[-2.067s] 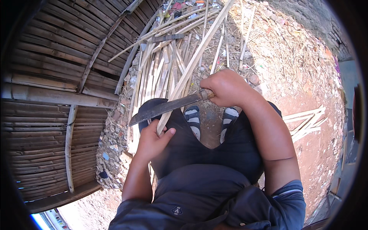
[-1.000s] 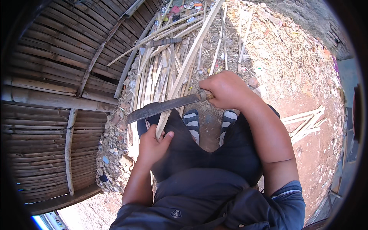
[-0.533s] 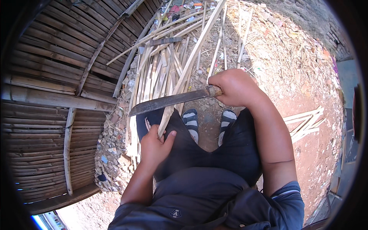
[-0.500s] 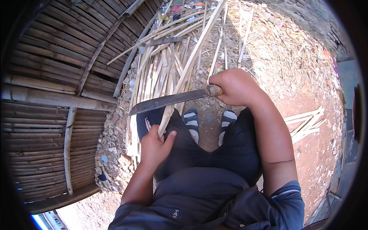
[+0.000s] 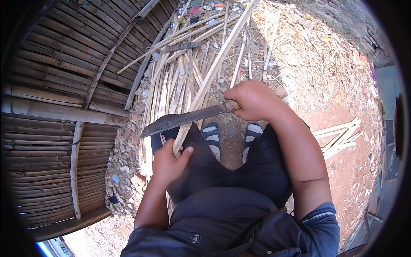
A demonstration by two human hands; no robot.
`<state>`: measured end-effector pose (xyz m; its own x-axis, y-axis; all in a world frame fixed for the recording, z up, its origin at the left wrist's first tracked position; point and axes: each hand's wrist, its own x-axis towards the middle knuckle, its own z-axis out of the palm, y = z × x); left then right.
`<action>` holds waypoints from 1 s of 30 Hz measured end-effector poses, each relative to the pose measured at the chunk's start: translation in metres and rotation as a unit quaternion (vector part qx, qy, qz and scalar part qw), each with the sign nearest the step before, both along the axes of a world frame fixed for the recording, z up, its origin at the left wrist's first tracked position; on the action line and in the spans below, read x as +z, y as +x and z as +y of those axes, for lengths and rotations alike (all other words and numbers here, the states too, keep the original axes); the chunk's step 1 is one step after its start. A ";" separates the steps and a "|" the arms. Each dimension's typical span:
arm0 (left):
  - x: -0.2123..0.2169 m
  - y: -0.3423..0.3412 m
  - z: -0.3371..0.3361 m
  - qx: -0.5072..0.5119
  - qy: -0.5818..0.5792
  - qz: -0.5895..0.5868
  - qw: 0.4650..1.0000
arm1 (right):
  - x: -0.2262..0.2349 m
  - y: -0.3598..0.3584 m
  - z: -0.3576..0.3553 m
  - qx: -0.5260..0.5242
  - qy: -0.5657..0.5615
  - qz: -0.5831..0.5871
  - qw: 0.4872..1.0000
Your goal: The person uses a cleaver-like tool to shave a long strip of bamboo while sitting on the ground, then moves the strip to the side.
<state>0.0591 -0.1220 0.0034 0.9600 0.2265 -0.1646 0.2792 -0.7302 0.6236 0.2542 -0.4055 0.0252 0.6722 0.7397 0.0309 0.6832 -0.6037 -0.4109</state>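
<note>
Bamboo everywhere: split pale strips (image 5: 180,81) lying in a loose heap on the ground ahead of the feet, a second small bundle (image 5: 340,135) off to the right on red dirt, a woven bamboo wall (image 5: 55,107) along the left.

Left hand (image 5: 169,162) is gripping the near end of one long strip (image 5: 214,73), grip closed around it low by the left knee; the strip is running up and away over the heap, tilted to the right.

Right hand (image 5: 252,100) is wrapped tight around the wooden handle of a machete (image 5: 184,120), grip fully closed. The dark blade is lying across the strip, touching it just above the left thumb, tip pointing left toward the wall.

Person is sitting, knees apart in dark trousers, sandalled feet (image 5: 231,137) just beyond the blade. A second knife-like tool (image 5: 182,46) is resting on the far part of the heap.

Risks, as judged from here:
- blade edge is sitting near the left thumb and fingers; a slip down the strip would be carrying it into them
- strip is thin and springy; if it twists in the left grip the blade may skate off sideways toward the left knee
- feet are lying close under the cutting line; a dropped or glancing blade would be reaching them
- splinters along the split edges could be cutting the bare left palm
</note>
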 end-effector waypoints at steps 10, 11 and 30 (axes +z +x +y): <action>-0.001 0.001 0.002 0.000 -0.033 -0.018 0.999 | 0.000 0.034 -0.046 -0.204 0.081 0.035 0.975; -0.001 0.001 0.003 0.001 -0.035 -0.011 0.999 | 0.004 0.035 -0.048 -0.227 0.060 0.056 0.970; 0.006 0.002 -0.001 -0.006 -0.028 0.001 1.000 | 0.000 0.045 -0.078 -0.292 0.130 0.033 0.947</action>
<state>0.0610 -0.1231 0.0090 0.9621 0.2055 -0.1792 0.2724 -0.6976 0.6627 0.2990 -0.4834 0.0252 0.9711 0.2145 0.1051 0.2321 -0.7436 -0.6270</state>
